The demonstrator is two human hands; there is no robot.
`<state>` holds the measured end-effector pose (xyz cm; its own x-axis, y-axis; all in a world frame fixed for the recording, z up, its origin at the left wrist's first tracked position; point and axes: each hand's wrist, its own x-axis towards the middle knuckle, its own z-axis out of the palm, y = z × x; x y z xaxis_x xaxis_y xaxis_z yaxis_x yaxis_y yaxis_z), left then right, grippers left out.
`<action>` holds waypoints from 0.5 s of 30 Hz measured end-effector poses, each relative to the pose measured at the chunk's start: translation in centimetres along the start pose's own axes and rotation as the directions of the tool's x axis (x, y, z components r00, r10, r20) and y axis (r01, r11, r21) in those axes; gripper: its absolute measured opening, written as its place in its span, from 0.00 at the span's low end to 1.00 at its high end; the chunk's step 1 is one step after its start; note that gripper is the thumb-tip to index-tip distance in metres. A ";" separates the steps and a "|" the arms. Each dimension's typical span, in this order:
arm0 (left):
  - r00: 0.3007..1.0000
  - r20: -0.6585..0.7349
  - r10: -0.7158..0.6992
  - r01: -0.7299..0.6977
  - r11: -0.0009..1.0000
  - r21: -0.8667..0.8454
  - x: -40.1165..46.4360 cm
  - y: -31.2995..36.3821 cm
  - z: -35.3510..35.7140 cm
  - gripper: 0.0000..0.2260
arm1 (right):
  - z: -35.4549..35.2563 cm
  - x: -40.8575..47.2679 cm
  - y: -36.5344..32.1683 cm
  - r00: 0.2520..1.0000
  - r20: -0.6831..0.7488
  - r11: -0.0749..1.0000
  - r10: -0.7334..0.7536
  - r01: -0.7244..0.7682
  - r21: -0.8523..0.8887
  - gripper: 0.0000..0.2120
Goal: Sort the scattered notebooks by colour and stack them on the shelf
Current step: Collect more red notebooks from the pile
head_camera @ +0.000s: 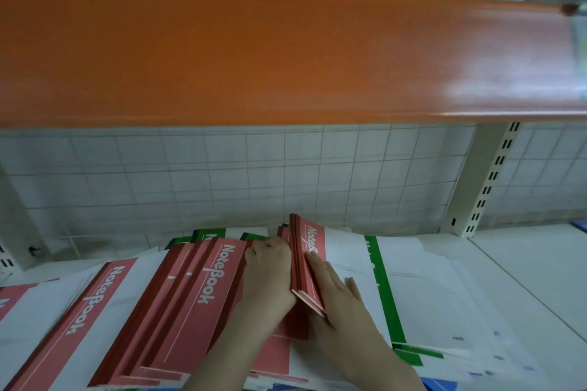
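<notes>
A thin bundle of red notebooks (309, 251) stands tilted on its long edge between my two hands. My left hand (270, 276) lies against the bundle's left side, its fingers curled at the far end. My right hand (336, 292) presses flat on the right face with straight fingers. Left of the hands, several red notebooks (203, 289) lie fanned out, and another red one (92, 298) lies further left. Under my right hand lies a white notebook with a green band (378, 279). Green corners (203, 233) show behind the red pile.
The white shelf board (524, 263) runs on to the right. An orange shelf front (286, 51) hangs close overhead. A slotted white upright (486, 187) stands at the back right before a tiled wall. Blue items peek out at the bottom edge (441, 386).
</notes>
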<state>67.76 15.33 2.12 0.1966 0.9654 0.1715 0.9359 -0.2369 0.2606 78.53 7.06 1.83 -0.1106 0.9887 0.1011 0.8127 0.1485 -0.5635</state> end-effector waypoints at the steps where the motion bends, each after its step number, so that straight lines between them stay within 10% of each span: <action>1: 1.000 0.006 0.029 -0.029 0.999 0.013 0.2 -0.1 0.1 0.17 | 0.0 0.0 -0.1 1.000 0.006 1.000 0.005 -0.005 -0.010 0.34; 5: 0.998 0.001 -0.057 0.052 0.911 -0.408 0.9 -0.9 0.2 0.10 | -0.1 0.5 0.1 0.996 0.077 0.998 0.034 -0.030 -0.054 0.35; 11: 0.947 0.286 -0.150 0.321 0.359 -0.876 -0.3 0.1 -2.0 0.12 | -0.3 0.8 1.3 0.993 0.112 0.998 0.042 -0.046 0.035 0.67; 15: 0.938 0.347 0.020 0.297 0.470 -0.831 -1.2 0.0 -1.8 0.14 | -0.8 0.0 1.3 0.982 0.167 0.992 -0.089 0.073 0.105 0.61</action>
<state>66.95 14.00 3.64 0.3049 0.9382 -0.1637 0.2552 0.0851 0.9631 80.03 7.19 1.72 -0.2770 0.9608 0.0124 0.7381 0.2211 -0.6375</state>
